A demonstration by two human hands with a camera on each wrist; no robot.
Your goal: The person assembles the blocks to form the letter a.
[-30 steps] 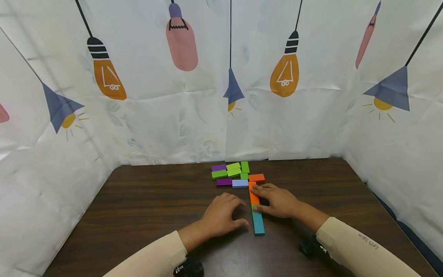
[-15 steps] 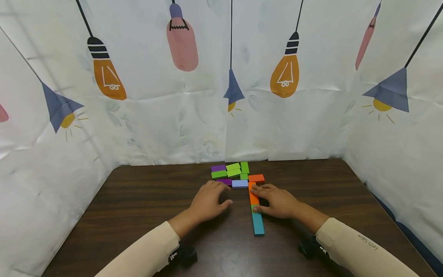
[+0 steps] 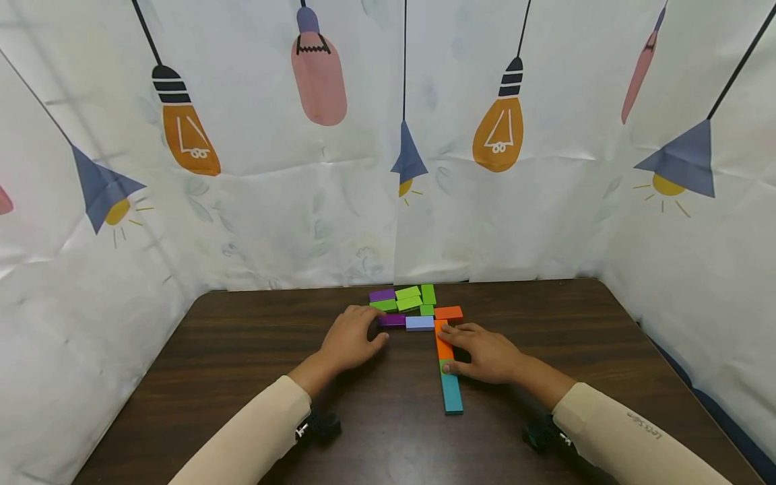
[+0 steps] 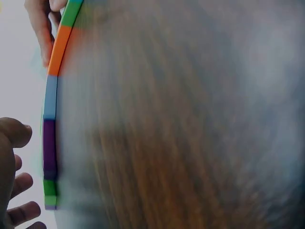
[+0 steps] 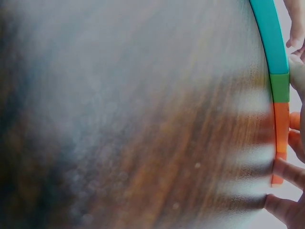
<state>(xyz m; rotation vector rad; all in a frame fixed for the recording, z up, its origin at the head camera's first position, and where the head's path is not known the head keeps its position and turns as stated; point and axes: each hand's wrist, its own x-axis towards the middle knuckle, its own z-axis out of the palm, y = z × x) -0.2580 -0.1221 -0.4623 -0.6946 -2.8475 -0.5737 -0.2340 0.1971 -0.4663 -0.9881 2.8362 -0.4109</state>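
Observation:
My left hand (image 3: pixel 348 341) hovers beside the left end of the block row, fingers apart and relaxed. Its fingertips are close to the front purple block (image 3: pixel 392 320) and the green block (image 3: pixel 383 305); contact cannot be made out. In the left wrist view, its thumb and fingers show a gap with nothing held. My right hand (image 3: pixel 485 351) rests against a column made of an orange block (image 3: pixel 444 345), a small green block (image 5: pixel 280 88) and a teal block (image 3: pixel 451 394). Its fingertips touch the orange block and its thumb lies on the green one.
A light blue block (image 3: pixel 419 324) joins the purple block to the column's top. Another orange block (image 3: pixel 448 313) lies behind. Several green blocks (image 3: pixel 409 303) and a rear purple block (image 3: pixel 382 295) sit near the back edge of the dark wooden table (image 3: pixel 254 364). A printed cloth (image 3: pixel 351 222) hangs behind.
My left hand has moved left and away from me, from beside the column to the purple block's left end. My right hand stays on the column; the blocks look unmoved.

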